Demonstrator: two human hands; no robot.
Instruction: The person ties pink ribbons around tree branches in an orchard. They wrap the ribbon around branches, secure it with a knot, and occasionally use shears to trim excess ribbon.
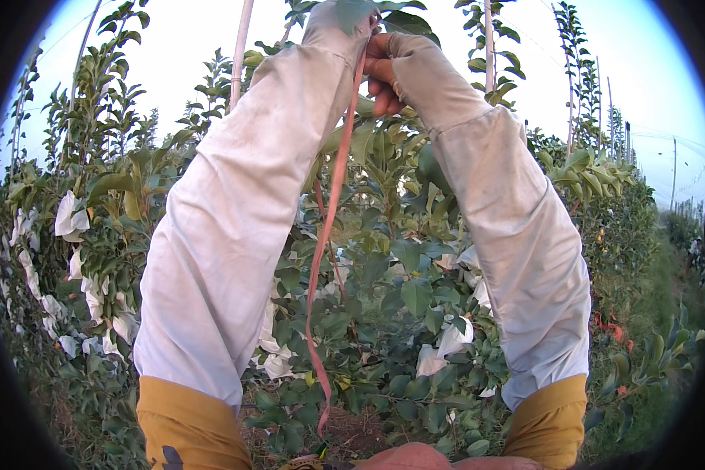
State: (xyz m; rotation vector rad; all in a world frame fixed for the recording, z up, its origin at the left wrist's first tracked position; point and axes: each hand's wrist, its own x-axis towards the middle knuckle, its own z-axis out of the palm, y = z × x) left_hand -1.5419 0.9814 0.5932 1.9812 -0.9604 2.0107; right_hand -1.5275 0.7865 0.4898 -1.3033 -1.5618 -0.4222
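Observation:
Both arms, in pale sleeves with mustard cuffs of cloth above the elbows, reach up to the top of the view. My left hand is mostly hidden by its sleeve and by leaves; whether its fingers are closed cannot be seen. Right beside it, my right hand has its fingers curled at the upper end of a long pink ribbon-like strip, pinching it. From there the strip hangs down between my forearms, its lower end loose near my body. Green leaves partly cover the hands.
Leafy fruit trees stand in front, with white bags hanging among the branches, more at left. Upright poles and thin wires rise behind. A grassy lane runs off at right, and a distant person is there.

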